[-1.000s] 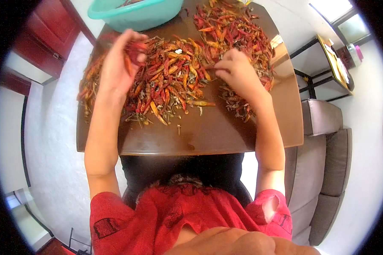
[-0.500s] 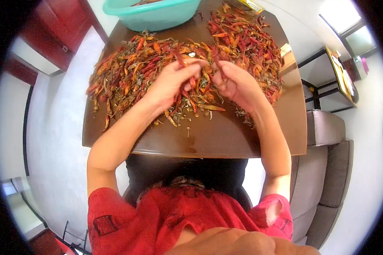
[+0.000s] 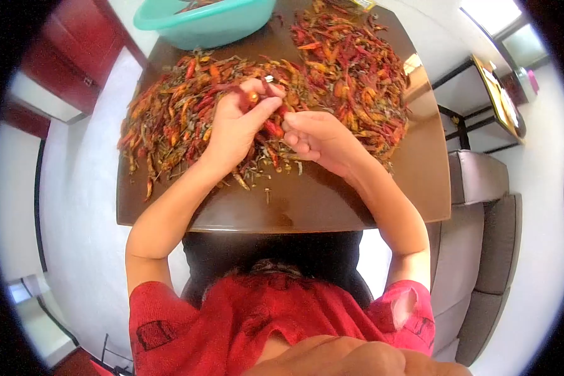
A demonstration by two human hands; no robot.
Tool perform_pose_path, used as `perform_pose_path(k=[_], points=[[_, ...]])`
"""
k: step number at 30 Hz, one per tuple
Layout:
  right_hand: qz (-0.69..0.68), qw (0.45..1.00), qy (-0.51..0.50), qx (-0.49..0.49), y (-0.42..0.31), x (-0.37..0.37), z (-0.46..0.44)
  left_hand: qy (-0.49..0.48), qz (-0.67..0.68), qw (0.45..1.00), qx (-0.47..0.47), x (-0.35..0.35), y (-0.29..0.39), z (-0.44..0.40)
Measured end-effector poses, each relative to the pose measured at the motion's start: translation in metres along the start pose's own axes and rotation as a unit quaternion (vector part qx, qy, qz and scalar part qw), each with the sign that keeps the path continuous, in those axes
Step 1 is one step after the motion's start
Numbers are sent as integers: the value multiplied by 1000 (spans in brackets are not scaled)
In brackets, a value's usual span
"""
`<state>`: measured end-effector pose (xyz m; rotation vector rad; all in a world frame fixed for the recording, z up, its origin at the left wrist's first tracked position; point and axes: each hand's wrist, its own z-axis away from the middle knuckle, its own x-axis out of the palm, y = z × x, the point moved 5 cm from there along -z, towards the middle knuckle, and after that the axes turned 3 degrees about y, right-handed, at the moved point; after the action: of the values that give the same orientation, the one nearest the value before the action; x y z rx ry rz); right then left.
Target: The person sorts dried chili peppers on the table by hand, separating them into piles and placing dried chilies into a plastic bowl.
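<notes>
Dried red and orange chili peppers lie in two heaps on the brown table (image 3: pixel 282 210), a left heap (image 3: pixel 169 119) and a right heap (image 3: pixel 357 69). Over the front of the left heap, my left hand (image 3: pixel 241 119) is closed round a few red chilies (image 3: pixel 272 128). Close beside it on the right, my right hand (image 3: pixel 316 135) has its thumb and fingers pinched together at the end of those chilies. Whatever sits between its fingertips is too small to make out. Loose stems and bits lie below the hands.
A turquoise basin (image 3: pixel 207 28) with some chilies inside stands at the table's back left. A yellow packet (image 3: pixel 362 5) lies at the back edge. To the right are a grey sofa (image 3: pixel 464 250) and a black-framed stand (image 3: pixel 498 100).
My left hand came from the far left to the middle, holding chilies. My right hand moved left and down from the right heap, and the two hands are now close together.
</notes>
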<state>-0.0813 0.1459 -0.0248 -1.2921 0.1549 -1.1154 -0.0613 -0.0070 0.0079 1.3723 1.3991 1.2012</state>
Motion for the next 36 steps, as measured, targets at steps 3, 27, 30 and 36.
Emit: perform_pose_path(k=[3,27,30,36], points=[[112,992,42,-42,-1,2,2,-17,-84,988,125,4,10,2],[650,581,412,-266,-88,-92,12,5,529,804,-270,-15,-32,-16],[706,544,398,-216,-82,-94,3,57,460,838,-287,-14,-29,-12],[492,730,334,-336,-87,-96,10,24,481,829,-285,-15,-43,-14]])
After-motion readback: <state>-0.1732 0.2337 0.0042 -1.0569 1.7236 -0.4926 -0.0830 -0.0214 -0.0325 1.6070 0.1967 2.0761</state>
